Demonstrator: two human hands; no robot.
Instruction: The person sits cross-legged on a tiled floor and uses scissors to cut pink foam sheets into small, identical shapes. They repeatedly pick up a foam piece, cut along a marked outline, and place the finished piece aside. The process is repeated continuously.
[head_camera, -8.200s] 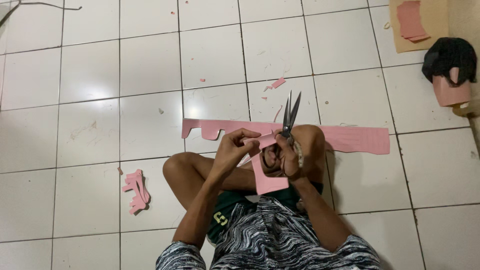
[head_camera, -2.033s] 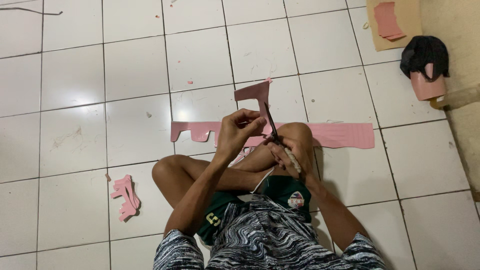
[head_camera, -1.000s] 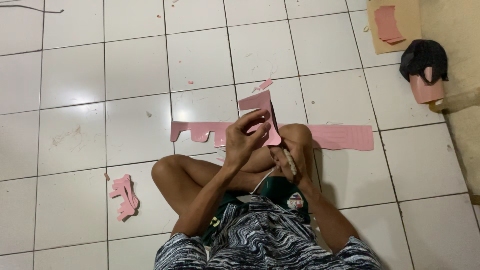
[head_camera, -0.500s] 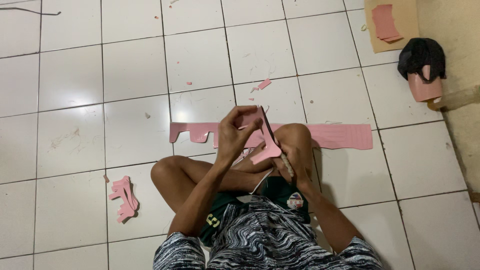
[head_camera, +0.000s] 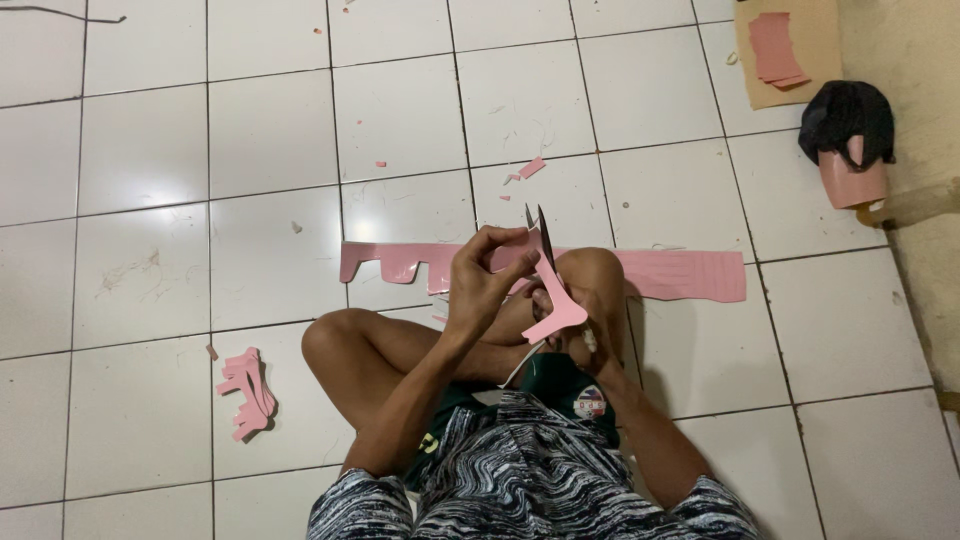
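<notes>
A small pink cut-out piece (head_camera: 556, 308) is pinched at its upper edge by the left hand (head_camera: 482, 275), fingers closed on it, above the crossed legs. Scissors (head_camera: 540, 235), blades slightly parted, are gripped by the right hand (head_camera: 590, 335). The sheet looks thin, light and floppy, best held near the cut line.

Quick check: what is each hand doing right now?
Left hand: closed, pinching the pink piece.
Right hand: closed on the scissors, blades slightly apart at the piece.
</notes>
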